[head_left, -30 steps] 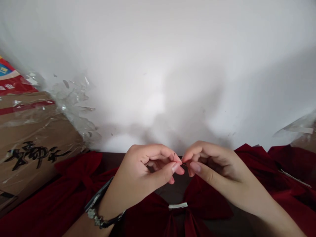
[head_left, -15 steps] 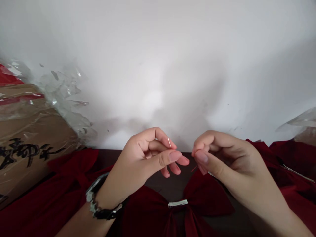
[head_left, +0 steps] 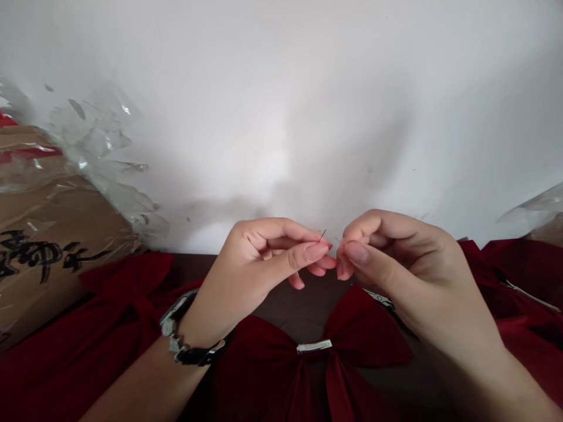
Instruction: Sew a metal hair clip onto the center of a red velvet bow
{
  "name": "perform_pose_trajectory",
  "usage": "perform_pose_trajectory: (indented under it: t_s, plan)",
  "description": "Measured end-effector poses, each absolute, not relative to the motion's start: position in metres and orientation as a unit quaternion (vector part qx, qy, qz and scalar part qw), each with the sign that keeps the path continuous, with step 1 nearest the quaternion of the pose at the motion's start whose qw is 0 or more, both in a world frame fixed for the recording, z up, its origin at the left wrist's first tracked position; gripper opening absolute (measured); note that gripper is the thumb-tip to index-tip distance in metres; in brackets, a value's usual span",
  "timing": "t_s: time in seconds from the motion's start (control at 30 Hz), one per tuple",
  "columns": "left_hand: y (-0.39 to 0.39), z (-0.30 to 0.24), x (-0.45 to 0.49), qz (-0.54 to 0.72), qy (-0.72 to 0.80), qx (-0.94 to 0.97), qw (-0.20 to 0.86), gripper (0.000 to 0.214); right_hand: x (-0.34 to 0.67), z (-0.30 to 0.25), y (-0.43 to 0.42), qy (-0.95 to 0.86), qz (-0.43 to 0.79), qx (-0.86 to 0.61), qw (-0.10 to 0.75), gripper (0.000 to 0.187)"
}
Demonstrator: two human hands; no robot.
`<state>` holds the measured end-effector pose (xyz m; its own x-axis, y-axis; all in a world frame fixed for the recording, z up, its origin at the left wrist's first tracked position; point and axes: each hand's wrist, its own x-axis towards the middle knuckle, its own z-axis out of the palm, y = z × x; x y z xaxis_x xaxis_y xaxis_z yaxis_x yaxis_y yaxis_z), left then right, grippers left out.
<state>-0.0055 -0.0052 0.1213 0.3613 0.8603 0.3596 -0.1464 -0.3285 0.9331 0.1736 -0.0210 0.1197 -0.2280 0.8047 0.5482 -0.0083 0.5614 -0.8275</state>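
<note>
Needle (head_left: pixel 323 235), straight, in left hand (head_left: pixel 259 255)

Your left hand (head_left: pixel 264 258) covers the lower length of the needle (head_left: pixel 322 235); eye too small to make out. Strand (head_left: pixel 337 238) at your right hand (head_left: pixel 396 258): too fine to trace. Metal tool (head_left: pixel 380 298): partly hidden behind that hand, kind undetermined. Central red bow (head_left: pixel 360 334): tails cut off by bottom edge. Cardboard box (head_left: pixel 79 211): cut off at left, lettering (head_left: pixel 44 255) incomplete.

Left hand (head_left: pixel 269 252) and right hand (head_left: pixel 398 258) pinch, fingers (head_left: pixel 299 230) nearly meeting.
</note>
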Motion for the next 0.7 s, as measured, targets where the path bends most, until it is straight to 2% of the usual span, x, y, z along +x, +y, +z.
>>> perform_pose_trajectory:
  t_s: [0.7]
  plan:
    - [-0.020, 0.125, -0.005, 0.475, 0.299, 0.672, 0.483, 0.006, 0.172, 0.120, -0.031, -0.714, 0.290, -0.294, 0.566, 0.014]
